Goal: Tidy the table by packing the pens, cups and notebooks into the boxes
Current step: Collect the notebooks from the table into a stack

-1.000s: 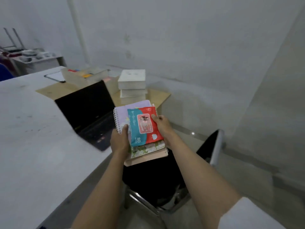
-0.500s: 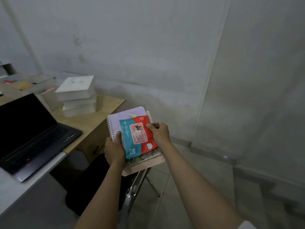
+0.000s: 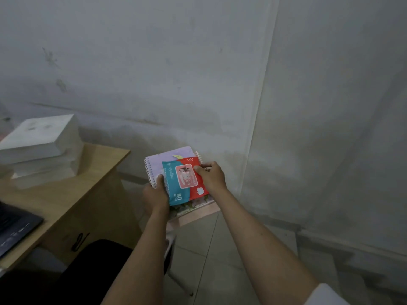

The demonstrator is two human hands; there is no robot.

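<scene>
Head view, only one here. Since a second ago the view has swung right: the laptop (image 3: 15, 227) that sat centre-left is now a sliver at the left edge, and the white boxes (image 3: 41, 148) have slid from centre to far left. The stack of notebooks (image 3: 158, 161) has stayed in both hands, carried out past the end of the wooden desk (image 3: 72, 194) and now over the tiled floor (image 3: 220, 249), near the wall corner.

Left hand (image 3: 155, 195) grips the stack's near-left edge, thumb on top by the spiral binding, other fingers hidden underneath. Right hand (image 3: 211, 177) pinches the right edge, thumb pressing the red-and-teal wipes pack (image 3: 185, 179) down onto the purple cover; fingers curled round the side.

Stack is right of the desk, well apart from the white boxes. A floral cover and a pink one show below the pack, fanned slightly. No open box for packing in shot, so the drop point is unknown.

Judgement for the carry:
- keep the stack level, thumbs clamped; the wipes pack is loose on top and looks slippery
- square up the fanned lower books before lowering
- the pack isn't a notebook, so pull it off first
- set the stack flat into the box, spiral side along a wall.
</scene>
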